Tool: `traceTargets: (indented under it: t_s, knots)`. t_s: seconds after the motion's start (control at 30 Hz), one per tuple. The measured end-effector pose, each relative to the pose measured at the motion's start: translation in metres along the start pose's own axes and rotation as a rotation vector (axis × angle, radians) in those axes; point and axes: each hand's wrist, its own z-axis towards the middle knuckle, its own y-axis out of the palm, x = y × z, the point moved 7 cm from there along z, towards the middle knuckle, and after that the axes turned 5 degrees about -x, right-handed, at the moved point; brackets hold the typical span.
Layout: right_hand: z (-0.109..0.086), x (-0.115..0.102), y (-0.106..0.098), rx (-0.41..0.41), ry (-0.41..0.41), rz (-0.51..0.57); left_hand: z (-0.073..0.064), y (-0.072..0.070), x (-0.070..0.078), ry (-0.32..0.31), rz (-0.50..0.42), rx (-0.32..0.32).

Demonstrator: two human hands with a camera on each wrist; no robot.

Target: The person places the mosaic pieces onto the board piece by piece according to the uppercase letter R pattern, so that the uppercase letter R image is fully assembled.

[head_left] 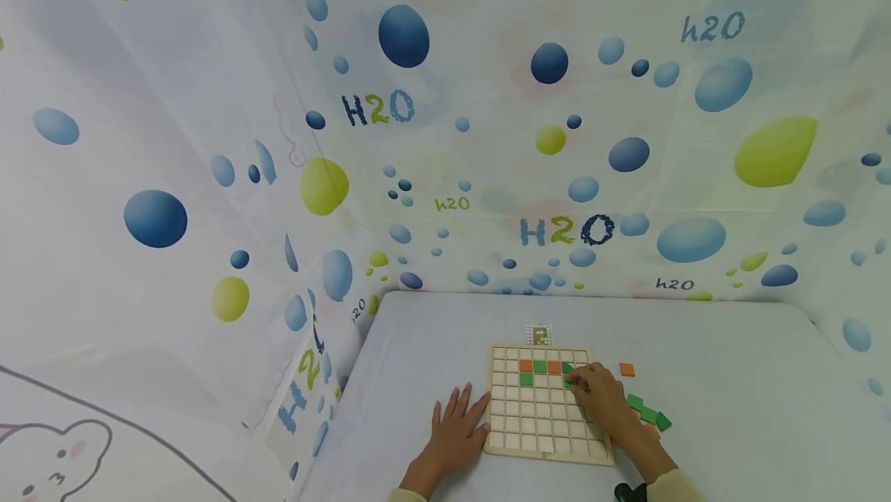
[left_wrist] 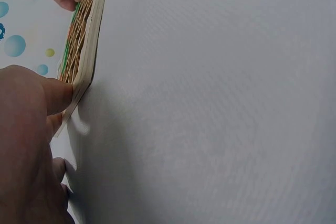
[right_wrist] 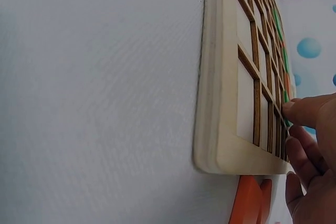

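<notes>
A square wooden grid board (head_left: 543, 409) lies on the table. Orange and green square tiles fill part of its upper rows, among them an orange tile (head_left: 525, 366) and a green tile (head_left: 526, 380). My left hand (head_left: 455, 431) rests at the board's left edge, fingers spread. In the left wrist view its thumb (left_wrist: 56, 95) touches the board's rim. Over the right side of the grid, my right hand (head_left: 600, 395) pinches a green tile (head_left: 568, 380) at a cell, just below another green piece (head_left: 567, 368). Its fingertips partly cover the tile.
A small patterned card (head_left: 539, 334) lies just beyond the board. To the right are a lone orange tile (head_left: 627, 370) and a loose group of green tiles (head_left: 649, 414) and orange tiles, partly behind the right forearm. A patterned curtain (head_left: 473, 138) stands behind the table.
</notes>
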Motion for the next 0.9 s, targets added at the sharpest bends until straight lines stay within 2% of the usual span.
traceTargets:
  t_s: [0.27, 0.5, 0.7, 0.9]
  knots:
    - [-0.003, -0.005, -0.005, 0.053, -0.041, -0.012, 0.001, 0.000, -0.001, -0.002, 0.016, -0.007]
    - [-0.004, -0.004, -0.010, 0.026, 0.013, 0.011, -0.001, -0.001, 0.002, -0.003, 0.021, -0.007]
    - [0.000, -0.001, -0.018, 0.069, 0.021, 0.020, -0.002, -0.005, 0.006, 0.009, 0.021, 0.001]
    - [0.001, 0.007, -0.029, 0.051, 0.094, 0.088, -0.002, -0.006, 0.007, 0.000, 0.037, -0.002]
